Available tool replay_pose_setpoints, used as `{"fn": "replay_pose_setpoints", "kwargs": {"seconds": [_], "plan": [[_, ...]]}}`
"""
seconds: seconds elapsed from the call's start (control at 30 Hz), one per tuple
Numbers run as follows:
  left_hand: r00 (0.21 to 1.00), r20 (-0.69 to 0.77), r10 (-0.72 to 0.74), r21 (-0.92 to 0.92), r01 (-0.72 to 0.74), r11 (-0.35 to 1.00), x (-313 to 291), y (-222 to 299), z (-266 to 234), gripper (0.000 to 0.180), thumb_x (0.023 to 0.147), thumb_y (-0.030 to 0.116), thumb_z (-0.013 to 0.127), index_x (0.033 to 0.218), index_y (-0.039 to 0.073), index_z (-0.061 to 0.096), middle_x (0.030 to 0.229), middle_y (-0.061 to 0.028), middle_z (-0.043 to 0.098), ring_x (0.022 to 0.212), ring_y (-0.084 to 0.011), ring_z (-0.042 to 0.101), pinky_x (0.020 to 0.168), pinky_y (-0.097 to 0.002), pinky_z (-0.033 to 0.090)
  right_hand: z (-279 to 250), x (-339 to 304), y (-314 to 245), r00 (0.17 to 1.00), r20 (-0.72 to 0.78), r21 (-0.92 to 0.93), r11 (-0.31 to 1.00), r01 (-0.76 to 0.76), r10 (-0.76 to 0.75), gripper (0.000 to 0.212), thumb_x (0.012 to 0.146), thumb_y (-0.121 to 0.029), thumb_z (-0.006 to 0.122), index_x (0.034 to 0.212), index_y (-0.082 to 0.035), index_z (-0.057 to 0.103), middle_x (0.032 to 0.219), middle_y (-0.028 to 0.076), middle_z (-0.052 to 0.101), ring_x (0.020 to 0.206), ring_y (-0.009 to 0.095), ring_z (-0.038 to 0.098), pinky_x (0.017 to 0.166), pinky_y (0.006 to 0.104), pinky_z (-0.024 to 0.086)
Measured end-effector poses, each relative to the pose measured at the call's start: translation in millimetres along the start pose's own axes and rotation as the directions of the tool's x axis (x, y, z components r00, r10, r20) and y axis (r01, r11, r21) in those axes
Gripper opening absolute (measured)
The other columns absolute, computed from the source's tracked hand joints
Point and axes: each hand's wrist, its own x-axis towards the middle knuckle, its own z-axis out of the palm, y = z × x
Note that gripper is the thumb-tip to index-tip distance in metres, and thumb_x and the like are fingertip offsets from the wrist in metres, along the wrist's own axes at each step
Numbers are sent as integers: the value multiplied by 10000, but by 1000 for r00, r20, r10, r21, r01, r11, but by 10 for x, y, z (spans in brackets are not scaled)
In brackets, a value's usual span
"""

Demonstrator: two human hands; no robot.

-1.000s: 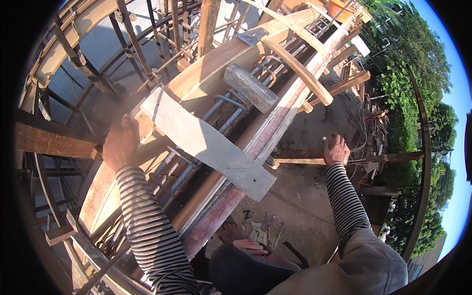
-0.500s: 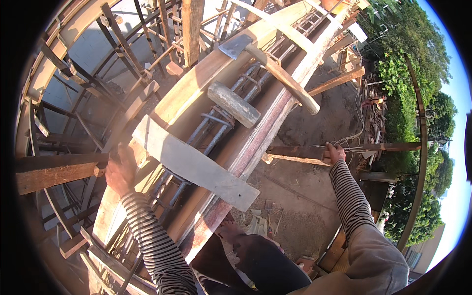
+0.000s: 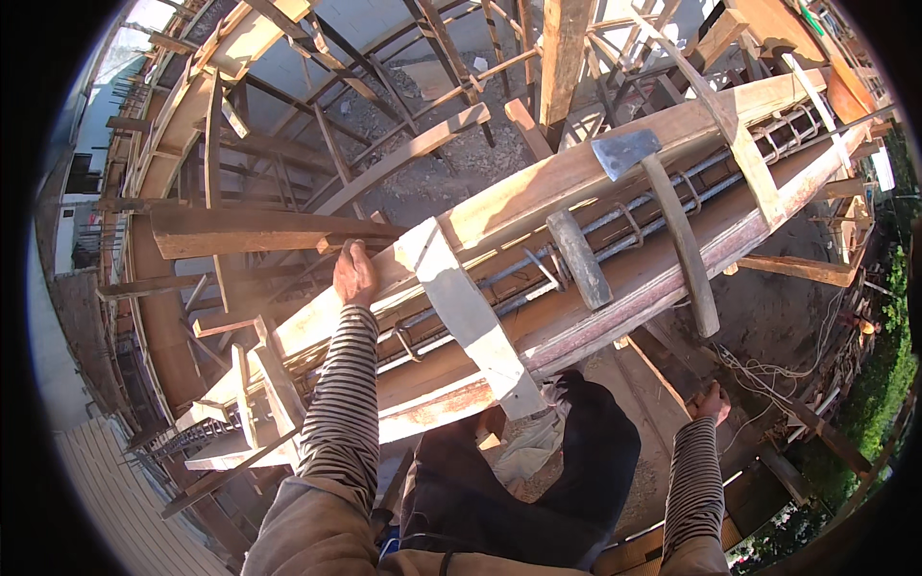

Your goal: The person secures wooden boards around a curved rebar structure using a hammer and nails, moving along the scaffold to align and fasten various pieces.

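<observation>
While left hand (image 3: 354, 274) has shifted up, gripping the formwork side board (image 3: 538, 187), right hand (image 3: 712, 401) stays clasped, fingers closed, on a plank (image 3: 672, 370).

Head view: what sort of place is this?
Most likely an outdoor building site: a long wooden beam mould holding steel bars, a hatchet laid across it, and timber props around.

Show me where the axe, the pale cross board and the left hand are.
axe (image 3: 672, 226): head view, on its wooden handle.
pale cross board (image 3: 471, 317): head view, mid-length.
left hand (image 3: 354, 274): head view, back of hand.
</observation>
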Motion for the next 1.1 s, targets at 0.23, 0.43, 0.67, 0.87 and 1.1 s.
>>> {"fn": "replay_pose_setpoints", "kwargs": {"seconds": [0.23,0.43,0.67,0.87,1.1], "plan": [[874,422,240,-849,474,-234,34,1408,-927,428,929,518,500,908,92,538,1488,-267,468,1434,-405,361,1218,-533,174,40,70,73,1000,6,-150,989,-12,13,402,873,-321,667,1097,4,742,1011,183,740,868,289,710,782,420,563],[618,585,526,-704,708,-49,-258,2770,-836,322,930,446,514,877,129,507,917,-90,559,821,-222,532,756,-352,435,104,137,264,997,18,17,997,-80,79,301,870,-264,650,1018,-21,751,922,193,742,723,269,722,683,410,577],[406,835,370,-535,755,379,-1156,4272,95,207,981,298,506,1009,98,552,735,7,423,548,-91,350,496,-242,312,-76,-56,-257,998,-17,-159,985,-68,66,294,808,-302,679,988,-86,765,1005,169,738,963,365,709,864,462,548],[146,762,631,-613,477,630,-1814,6058,875,386,1100,292,430,1287,-13,575,963,-107,702,809,-148,668,706,-267,538,-84,-102,-7,993,-97,-168,985,44,-61,243,794,-296,702,897,-78,728,968,135,709,905,367,687,818,490,536],[351,277,894,-674,-592,442,-1907,7538,2585,378,1057,283,494,1173,-18,692,1047,-155,729,1003,-226,675,924,-351,488,-178,-144,-317,999,16,-54,998,35,-34,204,776,-249,710,875,-70,696,959,140,670,942,368,653,851,484,521]]}}
